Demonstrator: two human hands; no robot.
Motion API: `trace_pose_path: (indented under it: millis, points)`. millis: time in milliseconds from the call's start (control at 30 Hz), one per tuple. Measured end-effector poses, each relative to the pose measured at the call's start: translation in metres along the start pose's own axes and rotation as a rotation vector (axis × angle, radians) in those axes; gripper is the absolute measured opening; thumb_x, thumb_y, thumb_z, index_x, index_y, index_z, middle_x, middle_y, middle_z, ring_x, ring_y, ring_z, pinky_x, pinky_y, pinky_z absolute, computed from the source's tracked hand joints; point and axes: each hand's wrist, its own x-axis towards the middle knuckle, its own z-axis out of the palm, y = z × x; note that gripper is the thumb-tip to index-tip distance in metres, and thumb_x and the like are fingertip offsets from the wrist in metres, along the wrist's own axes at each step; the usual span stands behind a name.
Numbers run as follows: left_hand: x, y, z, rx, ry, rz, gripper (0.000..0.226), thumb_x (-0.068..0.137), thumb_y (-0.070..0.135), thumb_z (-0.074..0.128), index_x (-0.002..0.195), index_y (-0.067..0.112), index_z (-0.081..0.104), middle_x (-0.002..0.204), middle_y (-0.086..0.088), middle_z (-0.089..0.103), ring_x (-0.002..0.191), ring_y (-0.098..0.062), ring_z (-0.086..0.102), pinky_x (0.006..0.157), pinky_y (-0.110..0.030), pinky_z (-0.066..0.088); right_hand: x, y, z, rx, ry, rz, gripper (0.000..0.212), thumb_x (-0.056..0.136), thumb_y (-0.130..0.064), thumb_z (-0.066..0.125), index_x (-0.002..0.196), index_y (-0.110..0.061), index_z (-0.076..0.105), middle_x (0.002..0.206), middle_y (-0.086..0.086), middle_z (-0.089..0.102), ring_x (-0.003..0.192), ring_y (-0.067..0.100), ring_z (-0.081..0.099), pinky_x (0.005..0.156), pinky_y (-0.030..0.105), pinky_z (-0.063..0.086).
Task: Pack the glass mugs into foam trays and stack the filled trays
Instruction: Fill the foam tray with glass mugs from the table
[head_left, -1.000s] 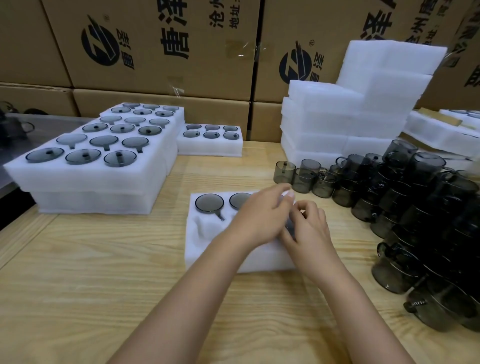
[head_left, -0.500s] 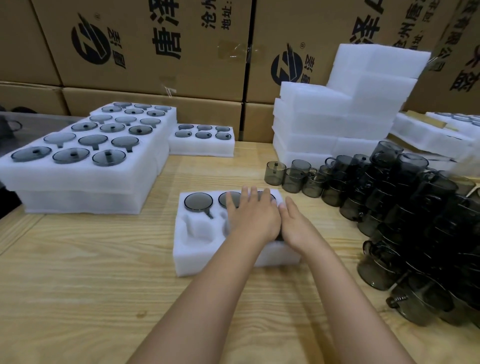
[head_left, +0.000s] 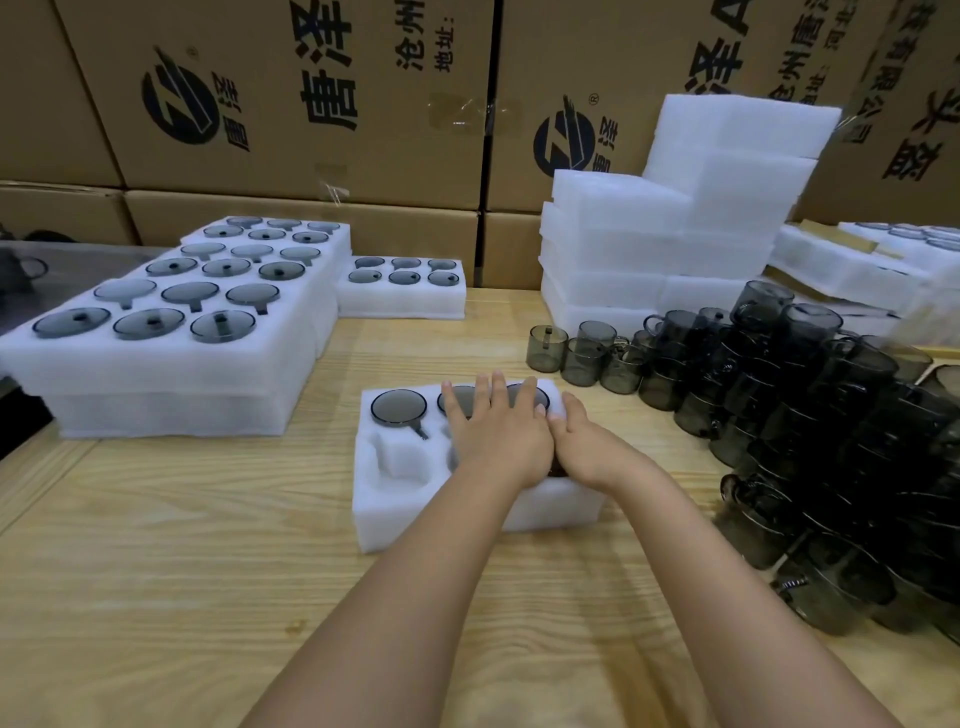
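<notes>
The step in hand was judged to be seating: glass mugs (head_left: 466, 401) being pressed home into the foam tray (head_left: 374, 499), which lay on the wooden table (head_left: 156, 545) directly in front of the person. To do it well, pressure would best be applied straight down and spread across the rims, not onto one edge, with each handle lined up in its slot first — glass forced askew into foam could chip or spring back out. The tray should also be kept from sliding while it is pushed on.

The left hand (head_left: 493, 441) was laid palm-down over the middle of the tray, its fingers (head_left: 485, 395) straight and slightly spread across two mug rims, nothing being gripped. The right hand (head_left: 589, 452) was set just beside it, touching it, on the tray's right part; its fingers were stretched forward along the foam, and no grip on anything could be seen, though what lay under the palm was hidden. Both forearms were extended forward and converged on the tray.

One seated mug (head_left: 399, 407) was left uncovered at the far left, and the pocket (head_left: 400, 462) nearest it was unfilled. The loose mugs (head_left: 810, 415) were heaped to the right — filled trays (head_left: 156, 374) were stacked at the left.
</notes>
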Motion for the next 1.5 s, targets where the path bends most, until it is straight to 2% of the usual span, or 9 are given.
trace_pose_path:
  millis: [167,367,567,667,767,900,1133,1333,1500]
  points:
    - [-0.002,-0.013,-0.009,-0.640,0.369,-0.039,0.043,0.103,0.022,0.025,0.144,0.014,0.036,0.142,-0.006,0.046,0.139,-0.019,0.029,0.118,-0.035,-0.003,0.008,-0.013,0.003,-0.197,0.188,-0.045,0.057,0.100,-0.036,0.025,0.150,-0.012,0.013,0.158,0.012,0.008,0.146,0.027,0.006,0.116,0.040,0.013]
    - [-0.008,-0.001,0.000,-0.532,-0.001,0.346,0.046,0.105,0.037,0.021,0.149,0.026,0.029,0.159,0.007,0.019,0.147,-0.006,0.007,0.119,-0.032,-0.006,0.011,-0.017,0.012,-0.764,0.008,-0.029,0.084,0.094,-0.050,0.041,0.148,-0.026,-0.019,0.155,0.000,-0.027,0.141,0.023,-0.027,0.113,0.053,-0.009]
    - [-0.011,0.000,-0.004,-0.380,-0.026,0.350,0.047,0.105,0.035,0.019,0.148,0.023,0.034,0.159,0.008,0.020,0.147,-0.007,0.005,0.119,-0.034,0.002,0.007,-0.012,0.014,-0.620,0.031,-0.044,0.072,0.097,-0.042,0.039,0.151,-0.024,-0.007,0.159,0.001,-0.011,0.146,0.019,-0.011,0.116,0.049,-0.001]
    - [-0.030,0.005,-0.002,-0.149,0.218,0.382,0.046,0.103,0.034,0.024,0.144,0.019,0.039,0.153,0.003,0.035,0.144,-0.011,0.021,0.118,-0.034,0.007,-0.001,-0.014,0.009,-0.250,0.239,-0.138,0.036,0.099,-0.028,0.037,0.132,-0.016,0.043,0.139,0.006,0.045,0.131,0.021,0.039,0.107,0.034,0.030]
    - [-0.058,-0.001,0.002,0.012,0.511,0.502,0.049,0.095,0.035,0.032,0.127,0.012,0.061,0.128,-0.005,0.063,0.121,-0.021,0.056,0.110,-0.049,0.031,-0.026,-0.009,0.003,-0.105,0.524,-0.149,0.028,0.096,-0.017,0.040,0.120,-0.015,0.054,0.128,0.004,0.054,0.117,0.026,0.047,0.097,0.034,0.035]
    - [-0.076,-0.039,0.014,0.143,0.699,0.512,0.044,0.093,0.031,0.039,0.114,0.008,0.069,0.119,-0.007,0.067,0.114,-0.024,0.062,0.108,-0.055,0.028,-0.078,0.035,-0.012,-0.466,0.854,0.099,0.034,0.090,-0.019,0.051,0.122,-0.006,0.055,0.117,0.019,0.057,0.105,0.039,0.046,0.085,0.043,0.035]
    - [-0.079,-0.075,-0.007,-0.379,1.017,0.151,0.033,0.091,0.024,0.041,0.106,0.007,0.066,0.113,-0.003,0.066,0.112,-0.021,0.058,0.115,-0.047,0.008,-0.112,0.065,-0.005,-0.930,0.548,0.473,0.044,0.086,-0.010,0.027,0.126,-0.012,0.047,0.121,0.005,0.054,0.115,0.026,0.043,0.108,0.042,0.025]
    - [-0.061,-0.120,-0.025,-1.423,0.782,-0.189,0.028,0.089,0.008,0.056,0.116,0.016,0.054,0.123,-0.005,0.057,0.115,-0.012,0.053,0.095,-0.023,0.046,-0.104,0.058,0.004,-0.804,0.562,0.310,0.028,0.088,-0.009,0.043,0.109,-0.005,0.062,0.116,0.015,0.052,0.108,0.034,0.043,0.100,0.044,0.026]
    - [-0.053,-0.133,-0.009,-1.464,0.352,-0.191,0.074,0.083,-0.007,0.062,0.147,0.014,0.032,0.145,0.001,0.040,0.128,-0.011,0.044,0.098,-0.027,0.039,-0.093,0.052,0.010,-0.532,0.483,0.141,0.036,0.097,-0.031,0.041,0.124,-0.015,0.059,0.147,0.012,0.033,0.131,0.031,0.027,0.103,0.037,0.029]
